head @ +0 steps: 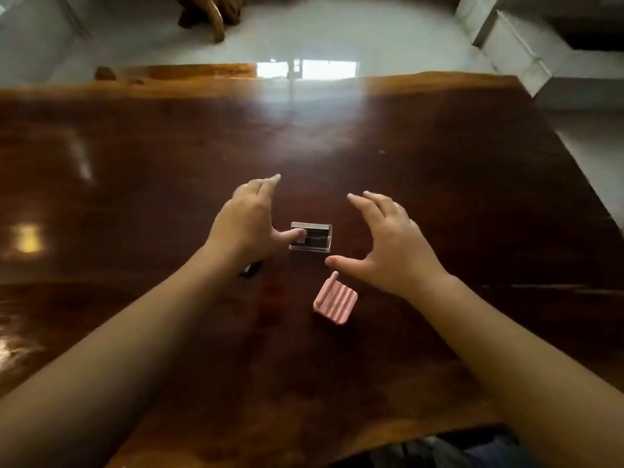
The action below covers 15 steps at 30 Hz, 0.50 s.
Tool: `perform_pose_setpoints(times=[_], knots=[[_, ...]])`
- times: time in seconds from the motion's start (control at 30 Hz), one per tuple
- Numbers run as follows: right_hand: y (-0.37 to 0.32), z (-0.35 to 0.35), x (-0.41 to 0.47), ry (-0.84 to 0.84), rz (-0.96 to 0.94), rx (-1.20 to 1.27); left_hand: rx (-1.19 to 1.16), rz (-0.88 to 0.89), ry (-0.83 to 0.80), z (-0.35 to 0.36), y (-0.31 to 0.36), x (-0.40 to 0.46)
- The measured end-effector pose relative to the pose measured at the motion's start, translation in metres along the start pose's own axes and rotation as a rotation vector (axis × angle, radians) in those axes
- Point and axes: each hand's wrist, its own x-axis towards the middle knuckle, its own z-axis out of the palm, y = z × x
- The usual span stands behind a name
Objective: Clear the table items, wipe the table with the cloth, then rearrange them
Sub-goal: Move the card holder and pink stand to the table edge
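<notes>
A small clear plastic holder [312, 237] stands in the middle of the dark glossy wooden table [439, 163]. My left hand [248, 221] hovers open just left of it, with the thumb tip at its left side. To the holder's right my right hand [391, 244] is spread open, holding nothing. A pink ribbed stand [334, 303] sits closer to me, below the right thumb. A small black item [250, 269] lies partly hidden under my left wrist. No cloth shows in the view.
The table's far edge [304, 83] runs across the top, with pale floor beyond. Wooden furniture legs [209, 15] stand at the back, and a white cabinet [526, 55] is at the upper right. The table's right edge slants down past my right arm.
</notes>
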Motion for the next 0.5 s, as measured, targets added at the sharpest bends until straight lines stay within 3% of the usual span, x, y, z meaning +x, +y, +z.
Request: perform_pose_setpoints(times=[0.13,0.5], knots=[[0.019,0.040,-0.010,-0.110,0.073,0.042,0.014,0.008,-0.133,0.046,-0.009,0.011],[0.045,0.131,-0.041,-0.274,0.104,0.151,0.098,0.084,-0.314,0.146,-0.027,0.051]])
